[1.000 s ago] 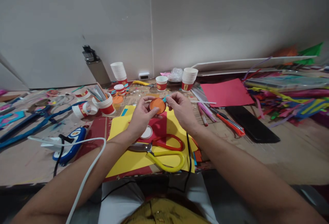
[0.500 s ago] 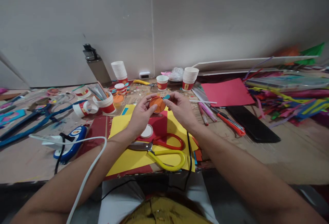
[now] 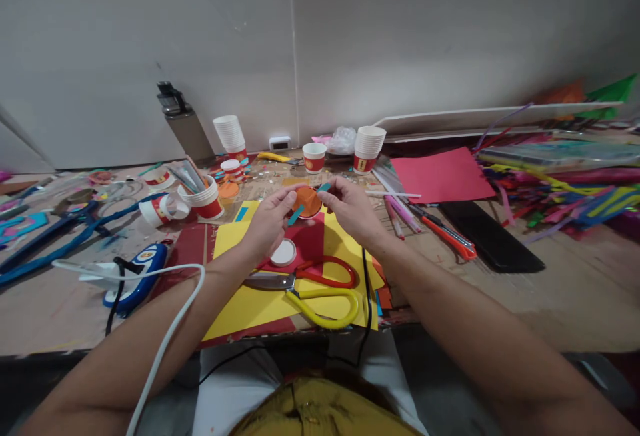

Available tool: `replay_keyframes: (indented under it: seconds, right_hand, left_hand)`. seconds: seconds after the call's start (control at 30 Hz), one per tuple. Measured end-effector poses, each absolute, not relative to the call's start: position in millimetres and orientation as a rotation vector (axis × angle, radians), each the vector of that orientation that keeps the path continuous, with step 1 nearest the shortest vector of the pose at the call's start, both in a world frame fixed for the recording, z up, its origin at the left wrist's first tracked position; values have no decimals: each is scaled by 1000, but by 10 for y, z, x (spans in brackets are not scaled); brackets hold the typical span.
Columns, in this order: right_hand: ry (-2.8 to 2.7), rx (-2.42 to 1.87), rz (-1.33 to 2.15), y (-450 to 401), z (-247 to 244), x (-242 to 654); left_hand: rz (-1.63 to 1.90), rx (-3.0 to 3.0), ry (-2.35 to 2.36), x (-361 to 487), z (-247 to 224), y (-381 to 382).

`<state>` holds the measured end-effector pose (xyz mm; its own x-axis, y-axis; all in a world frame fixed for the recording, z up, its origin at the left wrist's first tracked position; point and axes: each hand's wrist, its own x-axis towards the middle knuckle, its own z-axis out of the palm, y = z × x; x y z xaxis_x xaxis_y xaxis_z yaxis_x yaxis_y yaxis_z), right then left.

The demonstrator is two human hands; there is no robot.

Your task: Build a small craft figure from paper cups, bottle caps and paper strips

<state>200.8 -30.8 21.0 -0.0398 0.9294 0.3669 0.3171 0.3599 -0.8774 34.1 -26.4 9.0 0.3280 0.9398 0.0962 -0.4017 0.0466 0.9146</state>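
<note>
Between my fingertips, above a stack of coloured paper, is a round orange paper disc with a dark red edge. My left hand is closed on its left side in a pinch. A teal paper strip shows at the disc's lower left, beside the left fingers. My right hand is closed at the other side, pinching a second teal paper strip at the disc's right edge. Below the hands, scissors with one red and one yellow handle lie on yellow paper. A white round piece lies near their blades.
Behind the hands stand a single paper cup and stacked cups. To the right lie red paper, a red utility knife and a black slab. A white cable passes over my left forearm.
My left thumb has drawn back from the disc's face to its left edge, uncovering the teal strip at lower left. My right hand stays at the right edge with the other strip.
</note>
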Motion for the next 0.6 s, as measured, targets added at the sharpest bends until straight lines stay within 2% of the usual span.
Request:
replay_keyframes:
  seconds: [0.6]
  right_hand:
    - [-1595,-1255,606,-334,174,1939]
  left_hand:
    - [1198,1295,814,374,-13,-264]
